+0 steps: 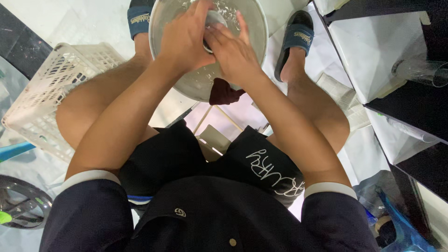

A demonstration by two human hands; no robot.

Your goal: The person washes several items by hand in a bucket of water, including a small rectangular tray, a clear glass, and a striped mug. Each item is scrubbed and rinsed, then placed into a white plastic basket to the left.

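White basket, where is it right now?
In the head view the white basket sits on the floor at the person's left, tilted, against the left knee, beside the metal basin where both hands work.

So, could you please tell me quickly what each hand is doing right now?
Left hand: closed around a small grey item over the metal basin.
Right hand: also gripping that item, fingers curled.

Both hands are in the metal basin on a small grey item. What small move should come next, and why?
Probably keep rubbing the small grey item between both hands. The left hand wraps it and the right hand presses beside it, over the metal basin. A dark cloth hangs over the rim, untouched.
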